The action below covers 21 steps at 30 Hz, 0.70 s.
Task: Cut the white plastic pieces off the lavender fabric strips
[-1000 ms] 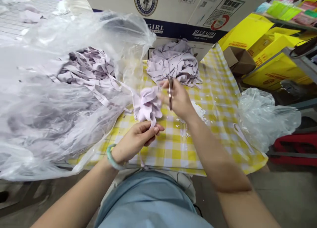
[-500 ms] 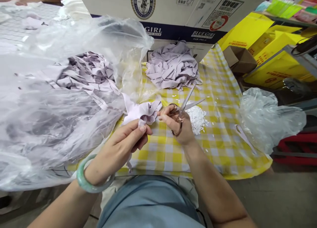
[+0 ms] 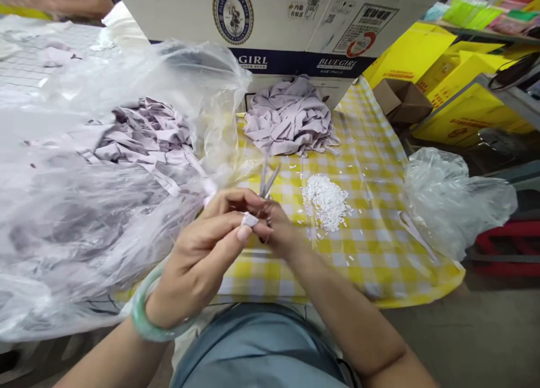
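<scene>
My left hand [image 3: 213, 236] pinches a lilac fabric strip [image 3: 250, 220] between thumb and fingers; most of the strip is hidden behind the hand. My right hand [image 3: 280, 230], blurred, is closed on a pair of scissors [image 3: 265, 180], its blades pointing away from me and slightly parted. The two hands meet over the table, the left partly covering the right. Beyond them lies a heap of lilac fabric strips [image 3: 291, 118]. A pile of small white snippets [image 3: 325, 201] lies right of my right hand. More lilac strips [image 3: 147, 132] rest in a clear plastic bag [image 3: 109, 208] on the left.
A large beer carton [image 3: 287, 25] stands at the back of the yellow checked tablecloth [image 3: 371, 236]. At right are a crumpled plastic bag [image 3: 455, 202], a loose strip [image 3: 417, 236], a brown box [image 3: 400, 101] and yellow cartons [image 3: 472, 95]. Another person's arm [image 3: 54, 5] shows at upper left.
My right hand has moved left with the scissors up against my left hand, and the blades have come closer together. The bunched fabric by my left hand has gone mostly out of sight.
</scene>
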{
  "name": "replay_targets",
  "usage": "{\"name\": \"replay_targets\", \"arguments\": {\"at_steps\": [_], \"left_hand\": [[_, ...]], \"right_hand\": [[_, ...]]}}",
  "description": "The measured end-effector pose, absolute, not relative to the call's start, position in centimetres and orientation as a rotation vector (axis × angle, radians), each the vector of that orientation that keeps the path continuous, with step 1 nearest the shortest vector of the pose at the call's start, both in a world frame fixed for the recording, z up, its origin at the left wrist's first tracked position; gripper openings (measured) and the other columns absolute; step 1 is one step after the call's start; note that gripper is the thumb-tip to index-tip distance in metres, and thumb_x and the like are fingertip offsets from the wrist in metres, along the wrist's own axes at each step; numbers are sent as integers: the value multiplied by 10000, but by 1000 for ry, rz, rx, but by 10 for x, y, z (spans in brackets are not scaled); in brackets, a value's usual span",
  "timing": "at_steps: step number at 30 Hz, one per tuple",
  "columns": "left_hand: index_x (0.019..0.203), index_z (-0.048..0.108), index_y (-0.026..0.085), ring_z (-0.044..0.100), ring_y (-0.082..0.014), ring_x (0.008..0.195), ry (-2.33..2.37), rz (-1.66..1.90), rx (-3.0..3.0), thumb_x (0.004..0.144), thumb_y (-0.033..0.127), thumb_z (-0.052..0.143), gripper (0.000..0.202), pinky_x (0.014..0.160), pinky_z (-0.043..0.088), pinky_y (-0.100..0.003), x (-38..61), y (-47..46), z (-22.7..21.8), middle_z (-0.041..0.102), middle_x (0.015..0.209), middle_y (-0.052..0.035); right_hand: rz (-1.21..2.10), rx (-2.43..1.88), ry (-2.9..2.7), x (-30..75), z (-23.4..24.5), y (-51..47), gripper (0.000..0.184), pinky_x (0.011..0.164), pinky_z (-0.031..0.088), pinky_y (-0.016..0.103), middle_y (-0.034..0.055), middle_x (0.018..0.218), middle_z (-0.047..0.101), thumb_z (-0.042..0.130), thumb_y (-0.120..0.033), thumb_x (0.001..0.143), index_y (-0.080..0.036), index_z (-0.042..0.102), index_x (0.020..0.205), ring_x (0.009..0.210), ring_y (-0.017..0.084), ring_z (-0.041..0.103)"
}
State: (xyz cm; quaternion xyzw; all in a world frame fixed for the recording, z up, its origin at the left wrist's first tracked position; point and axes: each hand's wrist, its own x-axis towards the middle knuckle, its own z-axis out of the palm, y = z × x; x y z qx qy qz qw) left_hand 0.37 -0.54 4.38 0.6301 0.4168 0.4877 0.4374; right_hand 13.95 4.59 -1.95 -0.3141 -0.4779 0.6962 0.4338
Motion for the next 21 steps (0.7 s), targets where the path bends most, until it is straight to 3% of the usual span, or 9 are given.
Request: {"name": "replay_targets", "arguments": {"at_steps": [2, 4, 7, 11, 13, 16, 18, 21], "left_hand": [[862, 784, 242, 555, -242, 1152, 951, 1264, 1318, 952, 228, 516, 283, 894, 554, -345, 9, 0, 40, 616, 1096, -84], [781, 773, 209, 593, -226, 1081, 959, 1270, 1134, 940, 232, 514, 305, 782, 582, -294, 9, 4, 39, 603, 1101, -89], [721, 773, 182, 606, -228, 1077, 993, 1210, 1082, 909, 212, 524, 313, 801, 592, -297, 7, 6, 42, 589, 1138, -96], [747, 797, 206, 538, -247, 1212, 980, 1230, 1128, 898, 170, 518, 319, 875, 569, -303, 5, 5, 49, 633, 1098, -102], [725, 791, 207, 527, -234, 1196, 955, 1221, 1122, 906, 174, 504, 340, 833, 559, -272, 7, 6, 49, 642, 962, -102], [654, 747, 177, 562, -154, 815, 941, 1163, 1033, 887, 216, 539, 315, 632, 505, -215, 13, 10, 43, 577, 794, -66], [633, 719, 149, 435, -76, 599, 959, 1126, 955, 862, 236, 572, 286, 515, 415, -199, 18, 12, 37, 549, 849, -44], [639, 696, 128, 365, -34, 551, 953, 1079, 936, 864, 245, 577, 281, 477, 337, -202, 24, 12, 25, 497, 975, -33]], "right_hand": [[1716, -755, -1119, 134, -30, 36, 428, 830, 576, 368, 25, 857, 668, 764, -583, 679, -222, 621, 859, 877, 220, 669], [1600, -712, -1108, 133, -36, 26, 412, 921, 552, 382, 46, 998, 676, 771, -516, 716, -232, 615, 969, 1010, 238, 661], [1500, -668, -1167, 136, -32, 20, 419, 952, 540, 390, 38, 1098, 667, 803, -355, 718, -273, 590, 1070, 1053, 228, 653], [1514, -781, -1123, 139, -19, 28, 252, 774, 563, 367, 4, 869, 663, 773, -363, 729, -258, 609, 889, 794, 196, 655], [1583, -811, -1126, 139, -19, 29, 231, 697, 537, 340, -16, 745, 605, 747, -405, 738, -238, 602, 805, 683, 170, 603], [1747, -773, -1208, 135, -33, 20, 308, 579, 468, 282, -44, 635, 500, 780, -415, 656, -224, 539, 678, 576, 127, 492], [1794, -770, -1227, 135, -46, 11, 333, 536, 431, 258, -53, 616, 478, 793, -383, 621, -223, 504, 658, 555, 113, 453], [1711, -850, -1232, 145, -57, 3, 276, 604, 483, 275, -31, 723, 571, 768, -327, 666, -230, 554, 811, 643, 140, 540]]}}
